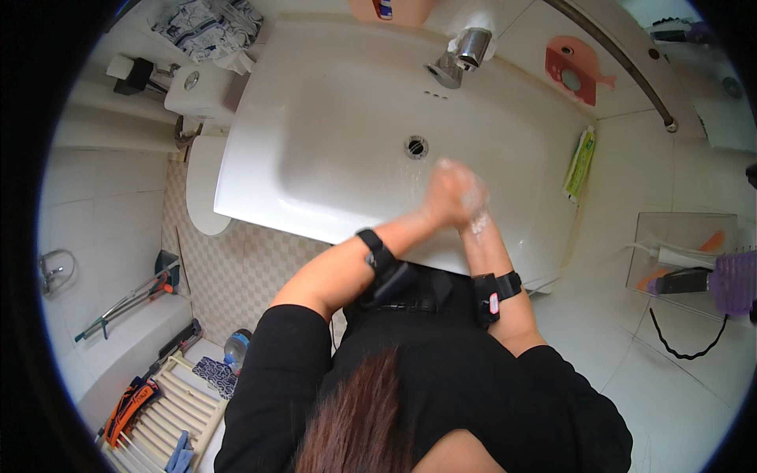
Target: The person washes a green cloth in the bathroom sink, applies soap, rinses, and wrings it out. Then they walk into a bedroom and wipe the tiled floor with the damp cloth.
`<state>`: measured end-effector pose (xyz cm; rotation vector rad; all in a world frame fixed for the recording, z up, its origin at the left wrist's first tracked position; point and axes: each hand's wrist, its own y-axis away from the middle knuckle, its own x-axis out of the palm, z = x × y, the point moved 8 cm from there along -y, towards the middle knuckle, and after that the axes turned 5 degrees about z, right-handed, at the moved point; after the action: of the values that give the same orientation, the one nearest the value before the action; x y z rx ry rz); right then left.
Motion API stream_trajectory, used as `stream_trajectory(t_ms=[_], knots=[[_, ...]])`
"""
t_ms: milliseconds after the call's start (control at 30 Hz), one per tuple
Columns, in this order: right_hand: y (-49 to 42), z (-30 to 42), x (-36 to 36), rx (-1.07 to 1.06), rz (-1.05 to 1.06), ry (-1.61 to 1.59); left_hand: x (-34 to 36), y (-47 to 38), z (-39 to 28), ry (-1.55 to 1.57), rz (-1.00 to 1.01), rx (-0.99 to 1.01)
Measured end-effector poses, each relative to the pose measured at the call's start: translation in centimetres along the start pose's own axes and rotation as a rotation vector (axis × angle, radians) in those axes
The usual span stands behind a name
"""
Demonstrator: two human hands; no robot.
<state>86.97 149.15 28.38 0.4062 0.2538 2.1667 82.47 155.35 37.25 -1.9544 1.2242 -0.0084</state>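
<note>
My left hand [442, 200] and my right hand [476, 204] are pressed together over the front part of a white ceramic washbasin [349, 118]. White lather covers the right hand and its wrist, and some shows on the left. Motion blur and overlap hide how the fingers lie. Just beyond the hands is the round metal drain [416, 147], with small drops on the ceramic near it. The chrome faucet [471, 50] stands at the back rim. Black straps with small devices circle both forearms.
A green toothpaste tube [579, 164] lies along the basin's right edge. A pink whale-shaped soap holder [572, 68] hangs behind it, below a metal rail [615, 50]. On the right wall, a clear box [644, 254] holds a purple brush [733, 284]. A toilet [207, 183] stands left.
</note>
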Motion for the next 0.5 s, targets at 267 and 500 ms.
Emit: stream_trajectory(t_ms=[267, 500], knots=[[-0.5, -2.6, -1.1, 0.175, -0.086, -0.698, -0.7, -1.5, -3.1, 0.056, -0.064, 0.094], [-0.8, -1.3, 0.9, 0.302, -0.140, -0.895, -0.8, 1.4, 9.9, -0.040, 0.046, -0.607]])
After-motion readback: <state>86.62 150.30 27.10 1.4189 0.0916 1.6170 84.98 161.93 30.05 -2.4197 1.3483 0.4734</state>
